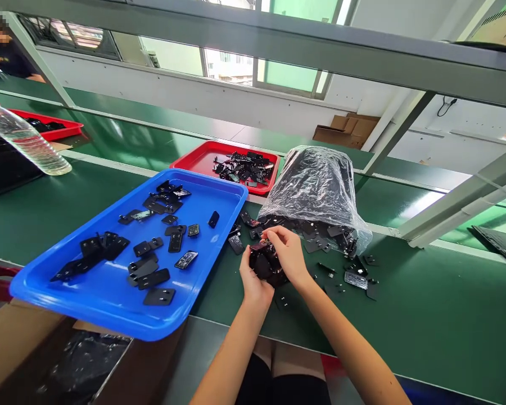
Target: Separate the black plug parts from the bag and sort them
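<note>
My left hand (254,281) is wrapped round a bunch of small black plastic parts (266,263), held just above the green table. The fingertips of my right hand (287,250) are pinched at the top of this bunch; what exactly they grip is too small to make out. Behind my hands, loose black parts spill from the mouth of a clear plastic bag (314,180). More black parts with metal prongs (356,279) lie scattered to the right. On my left, a blue tray (211,194) holds several flat black parts with prongs.
A red tray (194,158) of black parts sits behind the blue one. At far left are a water bottle (29,143) and another red tray (73,130). An open cardboard box (25,332) stands below the table edge. A person (8,50) is at upper left.
</note>
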Motion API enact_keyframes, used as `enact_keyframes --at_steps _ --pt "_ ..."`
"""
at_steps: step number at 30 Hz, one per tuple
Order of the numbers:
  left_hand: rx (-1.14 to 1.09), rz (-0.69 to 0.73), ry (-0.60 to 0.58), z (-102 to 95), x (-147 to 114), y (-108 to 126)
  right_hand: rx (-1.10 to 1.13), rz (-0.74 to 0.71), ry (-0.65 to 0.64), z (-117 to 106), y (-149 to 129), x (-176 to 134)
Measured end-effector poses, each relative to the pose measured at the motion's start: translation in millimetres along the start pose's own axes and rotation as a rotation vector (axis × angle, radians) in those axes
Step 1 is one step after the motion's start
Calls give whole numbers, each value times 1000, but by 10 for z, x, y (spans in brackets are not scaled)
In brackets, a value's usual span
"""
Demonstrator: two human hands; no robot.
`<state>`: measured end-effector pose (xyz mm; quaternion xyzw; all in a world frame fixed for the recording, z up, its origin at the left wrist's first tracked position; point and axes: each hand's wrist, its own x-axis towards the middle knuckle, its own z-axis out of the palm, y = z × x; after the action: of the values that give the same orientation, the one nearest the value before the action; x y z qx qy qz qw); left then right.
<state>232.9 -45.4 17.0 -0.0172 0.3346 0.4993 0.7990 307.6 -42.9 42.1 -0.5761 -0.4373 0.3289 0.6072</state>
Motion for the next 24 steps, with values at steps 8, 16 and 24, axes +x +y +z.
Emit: enact_keyframes --at_steps 8,16,24 --pt "-1 -126 -30 47 -87 -101 -227 -348 137 -140 -29 56" --pt "-6 -175 8 28 -158 -204 -558 -966 314 -377 -219 -168" --pt "33 -125 -73 3 -339 -280 -750 -399 214 -728 -110 -1148"
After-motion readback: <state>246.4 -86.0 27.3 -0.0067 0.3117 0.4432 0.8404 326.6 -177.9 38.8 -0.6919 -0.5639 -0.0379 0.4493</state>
